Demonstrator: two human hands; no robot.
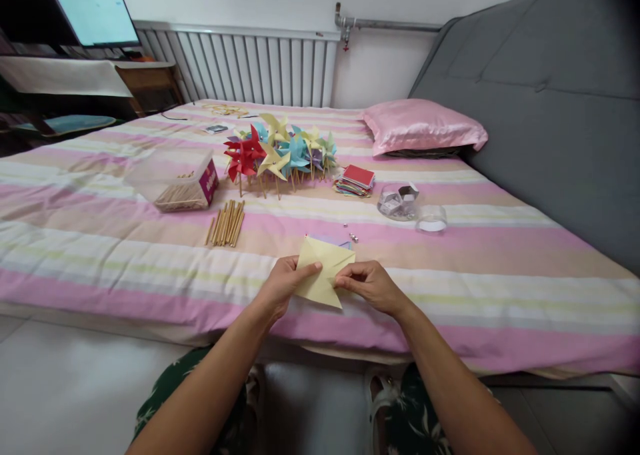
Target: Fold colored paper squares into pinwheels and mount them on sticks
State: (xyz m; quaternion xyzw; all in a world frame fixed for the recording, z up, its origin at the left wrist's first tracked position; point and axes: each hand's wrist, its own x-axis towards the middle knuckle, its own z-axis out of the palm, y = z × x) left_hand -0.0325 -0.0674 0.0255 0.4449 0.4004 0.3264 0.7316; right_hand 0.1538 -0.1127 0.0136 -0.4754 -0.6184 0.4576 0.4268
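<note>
The striped bed (450, 262) held one pink pillow (423, 127), one heap of paper pinwheels (277, 152), one clear box (175, 178) and a bunch of sticks (226, 223). Near its front edge, the left hand (283, 283) and right hand (370, 285) pinched one folded yellow paper (324, 272), long side slanting, tip pointing down.

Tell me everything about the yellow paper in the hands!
The yellow paper is a pale, thin sheet, folded into a pointed shape with a crease running across it. It is held just above the striped bedsheet, near the bed's front edge. The left hand pinches its left side, and the right hand pinches its right edge with the fingertips. A bit of purple paper peeks out behind its top corner.
</note>
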